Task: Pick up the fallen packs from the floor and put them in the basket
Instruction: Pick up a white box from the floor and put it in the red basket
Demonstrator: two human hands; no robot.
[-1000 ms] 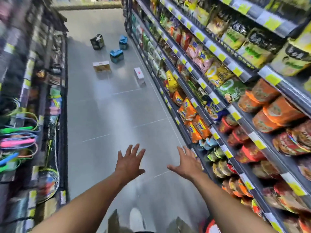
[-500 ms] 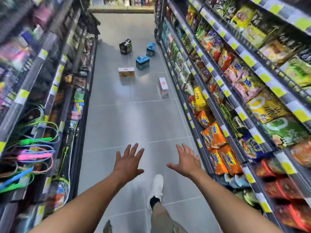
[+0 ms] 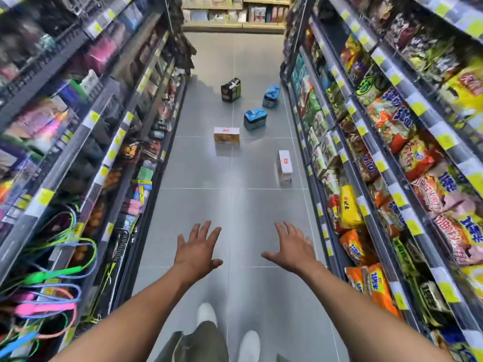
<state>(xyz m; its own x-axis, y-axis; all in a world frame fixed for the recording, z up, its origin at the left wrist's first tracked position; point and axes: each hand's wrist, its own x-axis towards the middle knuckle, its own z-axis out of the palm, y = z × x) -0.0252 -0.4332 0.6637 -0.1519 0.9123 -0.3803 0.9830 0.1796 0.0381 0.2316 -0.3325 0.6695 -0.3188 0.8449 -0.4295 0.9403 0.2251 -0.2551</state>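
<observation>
Several fallen packs lie on the grey tiled aisle floor ahead. A white box (image 3: 284, 165) rests near the right shelf. A yellow and white box (image 3: 226, 135) sits mid-aisle. Behind it are a blue pack (image 3: 255, 118), a second blue pack (image 3: 271, 96) and a dark green pack (image 3: 230, 89). My left hand (image 3: 196, 250) and my right hand (image 3: 292, 248) are stretched forward over the floor, palms down, fingers spread, holding nothing. Both hands are well short of the packs. No basket is in view.
Shelves of snack bags (image 3: 386, 158) line the right side. Racks with skipping ropes (image 3: 49, 291) and small goods line the left. A wooden shelf (image 3: 235, 14) closes the aisle's far end. My legs and white shoes (image 3: 206, 313) show at the bottom.
The view has swung left to face straight down the aisle and moved forward, so the packs are nearer. Both hands stay spread and empty.
</observation>
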